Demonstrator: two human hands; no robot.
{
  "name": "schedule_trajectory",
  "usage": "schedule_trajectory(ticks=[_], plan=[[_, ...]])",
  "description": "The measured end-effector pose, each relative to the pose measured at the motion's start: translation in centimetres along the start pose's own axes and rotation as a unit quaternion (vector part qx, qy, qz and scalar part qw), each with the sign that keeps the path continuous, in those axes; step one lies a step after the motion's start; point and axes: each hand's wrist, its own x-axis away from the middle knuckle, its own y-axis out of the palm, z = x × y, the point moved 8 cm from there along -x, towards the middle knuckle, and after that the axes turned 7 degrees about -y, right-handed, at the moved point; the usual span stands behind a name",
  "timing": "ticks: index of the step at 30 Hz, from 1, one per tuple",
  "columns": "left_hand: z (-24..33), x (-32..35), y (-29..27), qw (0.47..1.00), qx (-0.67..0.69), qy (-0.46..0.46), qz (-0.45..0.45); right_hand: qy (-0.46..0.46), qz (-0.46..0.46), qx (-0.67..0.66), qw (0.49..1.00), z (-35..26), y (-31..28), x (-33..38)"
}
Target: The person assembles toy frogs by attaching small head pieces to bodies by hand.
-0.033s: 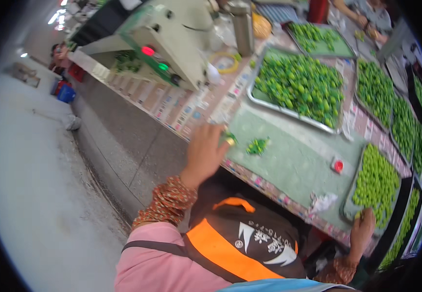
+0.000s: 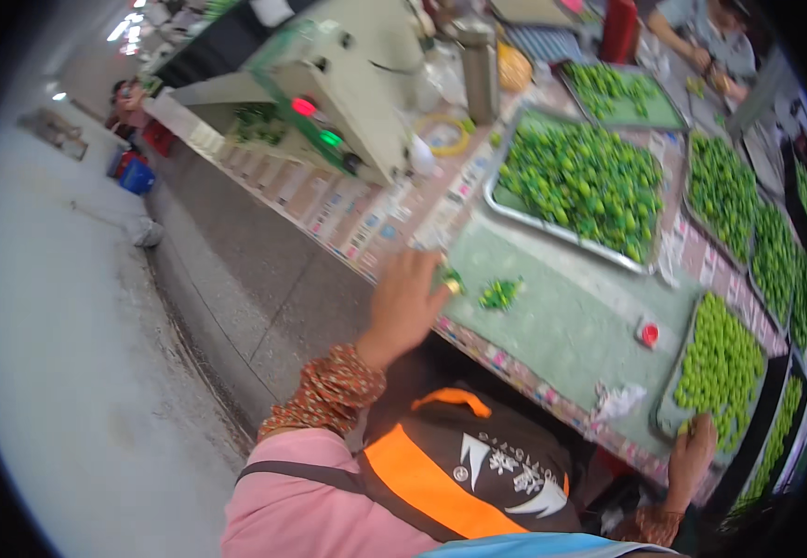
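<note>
My left hand (image 2: pixel 405 305) is over the near left edge of the pale green work surface (image 2: pixel 552 312). Its thumb and fingers close around a small green piece (image 2: pixel 454 277), and something yellowish shows at the thumb tip. Just right of it lies a little heap of green bits (image 2: pixel 499 294). My right hand (image 2: pixel 694 454) rests at the near edge of a tray of light green pieces (image 2: pixel 718 367). Its fingers are pressed together, and what they hold, if anything, cannot be made out.
A large metal tray (image 2: pixel 552 226) piled with green pieces stands behind. More filled trays line the right. A red-and-white cap-like thing (image 2: pixel 647 333) and crumpled white material (image 2: pixel 617 402) lie on the surface. A machine (image 2: pixel 357 93) and a steel flask (image 2: pixel 480 74) stand back left; a co-worker (image 2: pixel 710 46) sits far right.
The whole view has shifted slightly, so things appear a little lower and further right. Both hands keep about the same places relative to the table and trays.
</note>
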Motion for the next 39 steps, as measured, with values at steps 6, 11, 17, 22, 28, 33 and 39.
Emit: schedule_trajectory(ticks=[6, 11, 17, 22, 28, 33, 39], plan=[[0.5, 1.0, 1.2, 0.997, 0.076, -0.002, -0.020, -0.062, 0.055, -0.012, 0.996, 3.3, 1.4, 1.2], [0.4, 0.7, 0.9, 0.991, 0.130, -0.019, -0.017, -0.030, -0.007, 0.105, 0.994, 3.5, 1.2, 0.9], [1.2, -0.1, 0.7, 0.950, 0.303, -0.055, -0.052, -0.180, 0.167, 0.470, 0.848, 12.1, 8.0, 4.4], [4.0, -0.1, 2.8, 0.883, 0.429, -0.087, -0.168, 0.048, 0.081, -0.146, 0.985, 5.1, 0.9, 2.5], [8.6, 1.7, 4.0, 0.760, 0.572, -0.125, -0.280, -0.039, 0.068, -0.295, 0.952, -6.6, -1.4, -5.1], [11.6, 3.1, 7.4, 0.721, 0.586, -0.098, -0.357, -0.068, 0.052, -0.271, 0.959, -11.4, -0.5, -8.1], [13.7, 4.0, 8.5, 0.721, 0.577, -0.092, -0.373, -0.204, 0.041, -0.122, 0.971, -14.7, 0.4, -10.3]])
